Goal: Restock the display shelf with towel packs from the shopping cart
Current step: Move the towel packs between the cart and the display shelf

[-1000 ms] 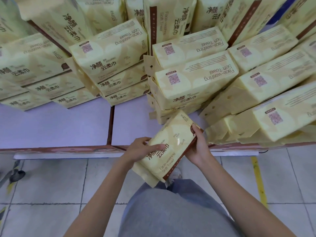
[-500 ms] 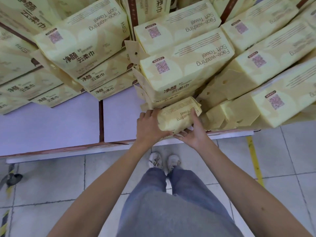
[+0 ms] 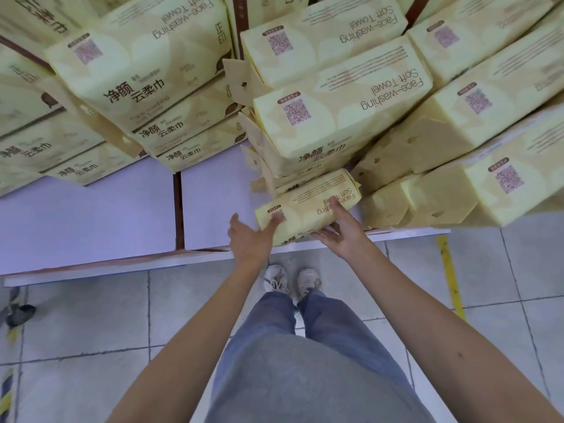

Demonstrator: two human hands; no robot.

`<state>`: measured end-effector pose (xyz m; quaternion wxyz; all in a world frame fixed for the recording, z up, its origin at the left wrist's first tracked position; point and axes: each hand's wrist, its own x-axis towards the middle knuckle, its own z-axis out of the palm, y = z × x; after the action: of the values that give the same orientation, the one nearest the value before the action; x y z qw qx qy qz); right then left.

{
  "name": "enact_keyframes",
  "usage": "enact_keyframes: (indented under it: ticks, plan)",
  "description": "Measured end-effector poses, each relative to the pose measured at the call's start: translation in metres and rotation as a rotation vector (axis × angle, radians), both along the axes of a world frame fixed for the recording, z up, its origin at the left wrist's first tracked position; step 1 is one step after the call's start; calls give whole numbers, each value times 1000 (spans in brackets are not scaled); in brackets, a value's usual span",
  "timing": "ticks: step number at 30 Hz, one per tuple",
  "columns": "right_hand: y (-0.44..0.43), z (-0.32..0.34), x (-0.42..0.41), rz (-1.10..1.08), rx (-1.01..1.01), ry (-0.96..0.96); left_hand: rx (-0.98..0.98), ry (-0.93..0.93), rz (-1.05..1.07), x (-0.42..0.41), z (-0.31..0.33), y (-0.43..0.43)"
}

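Risk first: the towel pack (image 3: 308,206) we're placing lies at the very front of the shelf (image 3: 91,218), its near edge right at the lip and poss. a bit over it, w/ a tall stack (image 3: 335,117) of like packs just behind and above it. If we let go before it's pushed further in, it could tip fwd and drop to the floor (image 3: 91,315) — soft wrap, rounded side, not much to keep it put. Push too hard or off-centre and we'd likely nudge the stack, which already sits crooked, or the leaning packs (image 3: 451,193) on the right, and a slide there could bring several down. Best guess: a short, even shove w/ both palms, then check it sits flat. Left hand (image 3: 250,239) is spread, fingers straight, tips touching the pack's left end near the QR patch; it grips nothing. Right hand (image 3: 341,230) is also spread — one finger lies on top by the "Soft Towel" print, the others run along the near lower edge, so it steadies rather than clamps. Whether that palm bears any weight we can't tell. Cart isn't in view, so how many packs remain is unknown.
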<state>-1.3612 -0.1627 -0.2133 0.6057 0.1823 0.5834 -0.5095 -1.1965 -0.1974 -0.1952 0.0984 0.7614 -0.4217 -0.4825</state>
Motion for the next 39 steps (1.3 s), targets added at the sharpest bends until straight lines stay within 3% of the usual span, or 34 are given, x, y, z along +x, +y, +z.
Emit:
enact_keyframes:
  ticks: [2,4,11,18,25,29,33,39]
  plan:
    - [-1,2,1,-18,8,19,207,228,187,0,-2,-1]
    - [-1,4,0,-35,22,56,269,359,209,-4,-2,-2]
    - [1,11,-16,-151,16,107,275,443,183,-32,-10,-15]
    - [1,16,-1,-85,8,194,229,395,153,-30,-8,-11]
    - [31,28,16,292,30,404,-68,279,-4,-3,34,12]
    - [47,43,22,652,-137,626,-166,253,29,18,50,39]
    - [59,48,24,981,-293,753,-210,230,183,39,49,81]
    - [75,49,32,1431,-425,759,-238,202,521,54,49,163]
